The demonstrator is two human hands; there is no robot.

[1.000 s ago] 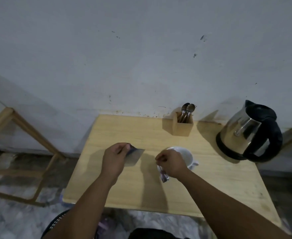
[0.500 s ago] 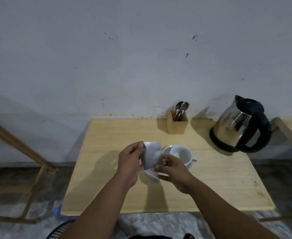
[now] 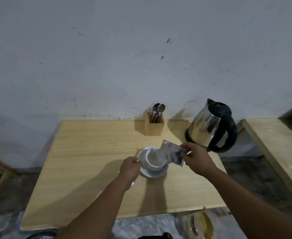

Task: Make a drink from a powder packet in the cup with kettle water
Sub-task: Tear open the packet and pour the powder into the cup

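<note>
Silvery powder packet [image 3: 172,153] is now tipped over the white cup [image 3: 154,161], powder streaming in; a moment ago both hands only held it. My right hand [image 3: 196,156] pinches it, my left hand [image 3: 130,169] grips the saucer [image 3: 152,173]. Kettle [image 3: 212,125] waits at two o'clock.

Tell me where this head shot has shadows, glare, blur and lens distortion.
Head view: dim overall; both arms cast dark shadows toward the near edge of the table; bright reflections streak the steel kettle; the powder packet and right hand look motion-blurred above the cup; the left hand is soft too; wide-angle bending skews the table edges.
</note>
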